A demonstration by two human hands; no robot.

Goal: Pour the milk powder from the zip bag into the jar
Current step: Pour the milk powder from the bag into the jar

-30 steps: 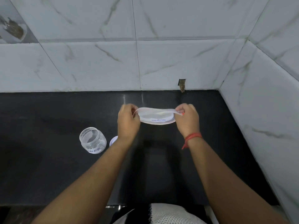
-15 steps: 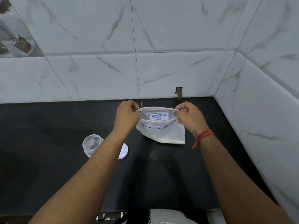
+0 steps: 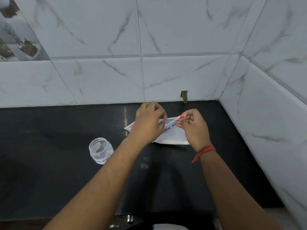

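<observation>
Pinching the bag (image 3: 172,135) top with both hands: left hand (image 3: 147,123) grips the left part of the rim, right hand (image 3: 193,128) pinches the end by the orange slider (image 3: 182,116). Bag bottom looks to rest on the counter (image 3: 49,163), jar (image 3: 101,151) open, well apart to your left. Risk: thin floppy plastic could sag and dump powder on the glossy black stone. Narrow round clear jar mouth, so pour slow.
</observation>
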